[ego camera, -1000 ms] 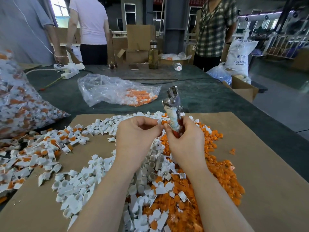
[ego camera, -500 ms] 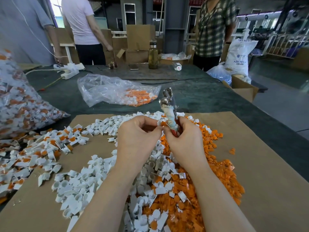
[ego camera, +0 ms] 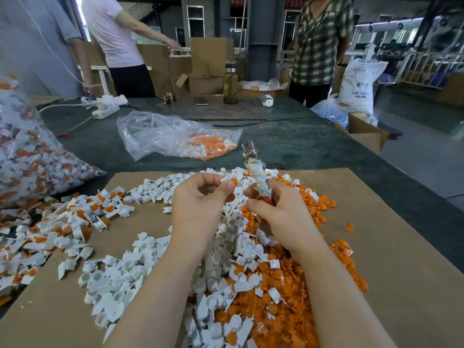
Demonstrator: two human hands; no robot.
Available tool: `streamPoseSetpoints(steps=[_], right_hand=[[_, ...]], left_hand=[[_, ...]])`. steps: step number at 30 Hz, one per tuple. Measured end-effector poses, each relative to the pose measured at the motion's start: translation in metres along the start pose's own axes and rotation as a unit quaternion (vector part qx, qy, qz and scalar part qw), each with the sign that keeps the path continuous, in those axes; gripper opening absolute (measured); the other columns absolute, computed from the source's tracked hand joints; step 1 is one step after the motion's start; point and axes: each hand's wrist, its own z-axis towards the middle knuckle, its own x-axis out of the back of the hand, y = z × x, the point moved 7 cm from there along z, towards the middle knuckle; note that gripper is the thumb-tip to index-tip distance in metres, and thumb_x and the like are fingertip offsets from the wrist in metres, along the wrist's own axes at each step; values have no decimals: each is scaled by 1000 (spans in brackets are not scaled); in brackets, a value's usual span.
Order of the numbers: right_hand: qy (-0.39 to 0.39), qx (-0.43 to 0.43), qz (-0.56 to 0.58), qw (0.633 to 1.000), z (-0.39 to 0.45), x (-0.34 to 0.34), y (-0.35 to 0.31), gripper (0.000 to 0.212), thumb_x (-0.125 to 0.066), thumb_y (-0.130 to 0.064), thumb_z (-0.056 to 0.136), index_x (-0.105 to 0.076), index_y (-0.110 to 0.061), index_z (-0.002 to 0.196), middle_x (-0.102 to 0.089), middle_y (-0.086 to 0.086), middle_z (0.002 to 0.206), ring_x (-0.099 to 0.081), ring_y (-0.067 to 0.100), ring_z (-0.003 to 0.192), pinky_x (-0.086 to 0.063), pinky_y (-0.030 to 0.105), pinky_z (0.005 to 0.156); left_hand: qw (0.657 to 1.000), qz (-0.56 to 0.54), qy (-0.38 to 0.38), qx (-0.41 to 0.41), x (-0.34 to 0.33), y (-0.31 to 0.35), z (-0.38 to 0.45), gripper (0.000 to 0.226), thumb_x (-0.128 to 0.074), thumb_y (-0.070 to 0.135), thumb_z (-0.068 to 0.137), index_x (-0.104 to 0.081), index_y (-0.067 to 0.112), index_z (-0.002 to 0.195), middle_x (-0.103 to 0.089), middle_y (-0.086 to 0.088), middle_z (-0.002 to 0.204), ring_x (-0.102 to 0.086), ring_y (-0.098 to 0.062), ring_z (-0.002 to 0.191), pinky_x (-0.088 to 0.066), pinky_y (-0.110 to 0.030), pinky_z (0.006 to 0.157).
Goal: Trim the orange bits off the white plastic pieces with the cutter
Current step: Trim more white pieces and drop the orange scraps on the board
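- The view looks down from the person's head at both bare forearms, which reach forward over a sheet of brown cardboard (ego camera: 376, 247) on a dark green desk (ego camera: 301, 146).
- The left hand (ego camera: 198, 209), near the centre of the view, pinches a small white plastic piece (ego camera: 232, 184) with an orange bit on it between thumb and fingertips; that grip is narrow and closed on the piece.
- The right hand (ego camera: 278, 212), just toward three o'clock of the left, curls its fingers round the cloth-wrapped handle of the cutter (ego camera: 254, 167), whose metal head points up toward twelve o'clock. The piece sits just beside the handle, below the head.
- Under the hands lies a heap of trimmed white pieces (ego camera: 120, 280), spreading toward seven o'clock.
- A pile of cut orange bits (ego camera: 288, 285) spreads toward five o'clock.
- Untrimmed pieces (ego camera: 75, 217) are scattered at nine o'clock, spilling from a full clear bag (ego camera: 30, 156) at ten o'clock.
- A second, flatter plastic bag (ego camera: 175, 134) lies at twelve o'clock.
- The piece looks light, stiff and smooth, likely to slip or flick away when cut, so it is best pinched by the white body, leaving the orange bit exposed.
- The cutter seems heavier and rigid; its wrapped handle is the place to hold.
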Motion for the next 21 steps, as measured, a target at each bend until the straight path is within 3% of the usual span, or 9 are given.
streamPoseSetpoints(steps=[4, 6, 8, 10, 14, 21], right_hand=[[-54, -26, -2, 998, -2, -3, 4, 7, -68, -15, 85, -67, -18, 91, -53, -15, 55, -46, 1, 49, -38, 23, 53], [-45, -22, -13, 999, -2, -3, 3, 5, -69, -17, 85, -67, -19, 88, -59, -10, 62, -52, 9, 54, -42, 29, 56], [-2, 5, -36, 999, -1, -2, -1, 3, -69, -21, 87, -67, -19, 88, -63, -8, 69, -58, 8, 61, -47, 22, 58], [47, 38, -46, 997, -1, -2, -6, 8, -67, -24, 89, -65, -19, 83, -59, -17, 61, -53, 1, 57, -42, 13, 53], [103, 74, -75, 989, -1, 0, -11, 16, -68, -29, 89, -59, -25, 77, -56, -25, 61, -50, 0, 55, -38, 14, 50], [121, 82, -102, 984, -2, 0, -12, 29, -68, -31, 89, -49, -31, 68, -54, -29, 58, -49, -1, 51, -37, 13, 46]], left_hand=[[1000, -26, -1, 14, 2, -1, 2, 11, -77, 10, 83, -69, 16, 79, -71, 6, 62, -73, -14, 68, -57, -30, 77], [1000, -23, -1, 14, 4, -1, 3, 10, -77, 10, 83, -70, 15, 79, -71, 6, 62, -73, -14, 67, -58, -32, 79], [1000, -9, 1, 7, 5, 0, 3, 12, -79, 11, 82, -70, 16, 77, -72, 6, 63, -73, -15, 67, -59, -35, 79], [1000, 16, 5, -5, 4, 1, 1, 14, -81, 13, 80, -69, 19, 74, -73, 5, 65, -74, -16, 68, -60, -36, 77], [997, 72, 3, -35, -3, 3, -3, 16, -82, 19, 80, -68, 23, 71, -73, 4, 67, -72, -17, 70, -59, -32, 70], [992, 110, 1, -65, -7, 3, -2, 17, -82, 20, 80, -68, 27, 72, -72, 10, 68, -69, -5, 66, -52, -20, 63]])
